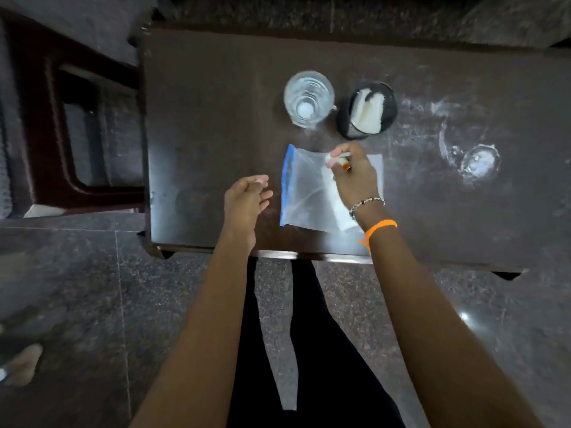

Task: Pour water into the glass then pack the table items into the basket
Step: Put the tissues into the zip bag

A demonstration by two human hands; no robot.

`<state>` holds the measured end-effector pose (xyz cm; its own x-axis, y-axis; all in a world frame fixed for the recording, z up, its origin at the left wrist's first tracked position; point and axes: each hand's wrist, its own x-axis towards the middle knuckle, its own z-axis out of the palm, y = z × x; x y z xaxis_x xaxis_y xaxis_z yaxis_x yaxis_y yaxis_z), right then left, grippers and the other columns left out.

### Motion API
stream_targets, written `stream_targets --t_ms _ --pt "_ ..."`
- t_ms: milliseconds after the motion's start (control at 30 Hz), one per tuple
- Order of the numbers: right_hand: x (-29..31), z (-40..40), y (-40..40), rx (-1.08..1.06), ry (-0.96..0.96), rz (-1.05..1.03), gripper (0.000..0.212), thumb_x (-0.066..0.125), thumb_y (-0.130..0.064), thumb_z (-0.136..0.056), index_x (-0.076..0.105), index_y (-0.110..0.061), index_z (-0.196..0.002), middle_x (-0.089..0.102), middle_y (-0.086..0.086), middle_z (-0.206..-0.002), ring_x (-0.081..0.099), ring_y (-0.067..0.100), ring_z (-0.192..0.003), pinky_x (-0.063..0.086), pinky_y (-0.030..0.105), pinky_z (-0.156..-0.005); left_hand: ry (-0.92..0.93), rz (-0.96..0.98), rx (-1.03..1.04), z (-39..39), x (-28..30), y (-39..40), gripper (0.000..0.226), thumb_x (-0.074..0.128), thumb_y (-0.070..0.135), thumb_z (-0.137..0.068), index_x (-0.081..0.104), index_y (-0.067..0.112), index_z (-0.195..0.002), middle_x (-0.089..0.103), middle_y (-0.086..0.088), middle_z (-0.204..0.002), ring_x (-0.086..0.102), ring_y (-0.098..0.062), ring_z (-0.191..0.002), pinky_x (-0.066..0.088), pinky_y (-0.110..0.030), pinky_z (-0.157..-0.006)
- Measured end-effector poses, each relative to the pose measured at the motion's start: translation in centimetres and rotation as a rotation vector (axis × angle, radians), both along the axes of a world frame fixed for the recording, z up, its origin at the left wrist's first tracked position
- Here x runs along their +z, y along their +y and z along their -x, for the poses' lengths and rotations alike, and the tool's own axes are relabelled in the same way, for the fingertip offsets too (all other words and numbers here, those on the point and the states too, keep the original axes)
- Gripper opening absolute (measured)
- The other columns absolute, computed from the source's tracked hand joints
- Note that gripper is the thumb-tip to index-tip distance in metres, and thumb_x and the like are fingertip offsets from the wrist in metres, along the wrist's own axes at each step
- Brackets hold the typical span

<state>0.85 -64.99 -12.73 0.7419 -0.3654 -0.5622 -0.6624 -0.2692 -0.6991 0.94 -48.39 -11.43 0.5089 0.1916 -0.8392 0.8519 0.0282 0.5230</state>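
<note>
A clear glass (309, 98) stands upright on the dark table (200, 118). Beside it on the right is a black mesh basket (367, 111) with something white inside. A clear zip bag (306, 193) with a blue seal strip lies flat near the front edge. My right hand (353, 177) hovers over the bag, pinching a small white item with a red and yellow end (343, 163). My left hand (247, 199) floats just left of the bag, fingers loosely curled, holding nothing.
White smears and a round wet ring (479, 162) mark the table's right side. A dark red chair (71, 134) stands left of the table. Speckled stone floor lies below the front edge, with my legs there.
</note>
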Motion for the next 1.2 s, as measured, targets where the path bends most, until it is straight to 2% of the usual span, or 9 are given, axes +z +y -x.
stream_targets --t_ms 100,267,400,567,700,900,1000,1100,1200 --pt "1.7 -2.4 6.5 0.153 0.02 -0.154 0.02 0.059 -0.004 -0.084 0.048 -0.021 -0.084 0.056 0.004 -0.089 0.053 0.021 -0.07 0.048 0.034 -0.074 -0.05 0.012 0.186 -0.7 1.9 4.2 0.022 0.045 0.006 -0.095 0.06 0.017 -0.083 0.061 0.004 -0.087 0.06 -0.01 -0.078 0.049 -0.022 -0.081" --pt "4.6 -6.3 17.5 0.4 0.018 -0.246 0.02 0.064 -0.005 -0.08 0.056 -0.022 -0.086 0.061 0.003 -0.091 0.057 0.022 -0.084 0.049 0.045 -0.091 -0.144 -0.046 0.448 -1.8 5.1 13.1 0.02 0.046 0.005 -0.094 0.059 0.019 -0.088 0.059 0.003 -0.084 0.059 -0.007 -0.075 0.049 -0.02 -0.077" --pt "6.7 -9.8 27.1 0.557 -0.077 -0.249 0.02 0.063 -0.002 -0.078 0.066 -0.014 -0.095 0.062 0.0 -0.09 0.058 0.018 -0.083 0.049 0.04 -0.089 -0.236 -0.161 0.609 -2.8 7.3 21.5 0.023 0.045 0.005 -0.094 0.057 0.023 -0.086 0.059 0.003 -0.083 0.059 -0.004 -0.069 0.05 -0.014 -0.067" --pt "7.8 -14.2 38.0 0.532 -0.184 -0.258 0.023 0.065 -0.001 -0.078 0.065 -0.002 -0.101 0.065 0.008 -0.092 0.056 0.009 -0.067 0.05 0.036 -0.084 -0.298 -0.203 0.669 -4.5 8.4 30.0 0.026 0.045 0.002 -0.093 0.059 0.022 -0.082 0.059 0.004 -0.08 0.059 -0.004 -0.068 0.048 -0.013 -0.067" --pt "6.7 -17.5 43.9 0.549 -0.184 -0.172 0.025 0.065 -0.005 -0.078 0.066 -0.004 -0.103 0.07 0.015 -0.104 0.057 0.013 -0.085 0.049 0.028 -0.086 -0.337 -0.158 0.658 -6.1 7.8 34.0 0.027 0.045 0.001 -0.092 0.059 0.021 -0.081 0.059 0.001 -0.08 0.057 -0.006 -0.068 0.048 -0.013 -0.066" --pt "5.5 -20.9 47.9 0.613 -0.146 -0.05 0.033 0.06 -0.007 -0.081 0.063 -0.01 -0.114 0.068 0.012 -0.114 0.061 0.022 -0.107 0.042 0.024 -0.091 -0.288 -0.133 0.605 -7.8 6.2 36.3 0.026 0.046 0.003 -0.093 0.059 0.023 -0.081 0.06 0.003 -0.08 0.058 -0.006 -0.071 0.047 -0.016 -0.071" --pt "5.3 -21.1 47.6 0.619 -0.142 -0.029 0.024 0.058 -0.009 -0.084 0.064 -0.012 -0.106 0.065 0.009 -0.1 0.058 0.018 -0.096 0.04 0.02 -0.083 -0.281 -0.13 0.582 -8.0 5.9 36.2 0.026 0.046 0.004 -0.092 0.059 0.022 -0.08 0.059 0.004 -0.079 0.057 -0.004 -0.067 0.047 -0.015 -0.069" --pt "4.9 -20.0 45.4 0.52 -0.135 -0.065 0.028 0.06 -0.007 -0.083 0.065 -0.003 -0.111 0.069 0.013 -0.109 0.062 0.02 -0.101 0.046 0.029 -0.097 -0.284 -0.124 0.532 -7.8 5.8 35.3 0.022 0.046 0.004 -0.092 0.061 0.019 -0.087 0.06 0.004 -0.082 0.057 -0.003 -0.067 0.047 -0.015 -0.068" --pt "4.4 -17.1 40.8 0.435 -0.117 -0.085 0.024 0.06 -0.004 -0.082 0.069 -0.005 -0.104 0.07 0.014 -0.108 0.06 0.013 -0.092 0.049 0.035 -0.099 -0.272 -0.105 0.471 -7.2 5.5 33.2 0.021 0.045 0.006 -0.094 0.061 0.02 -0.089 0.061 0.003 -0.085 0.059 -0.006 -0.073 0.047 -0.018 -0.07"
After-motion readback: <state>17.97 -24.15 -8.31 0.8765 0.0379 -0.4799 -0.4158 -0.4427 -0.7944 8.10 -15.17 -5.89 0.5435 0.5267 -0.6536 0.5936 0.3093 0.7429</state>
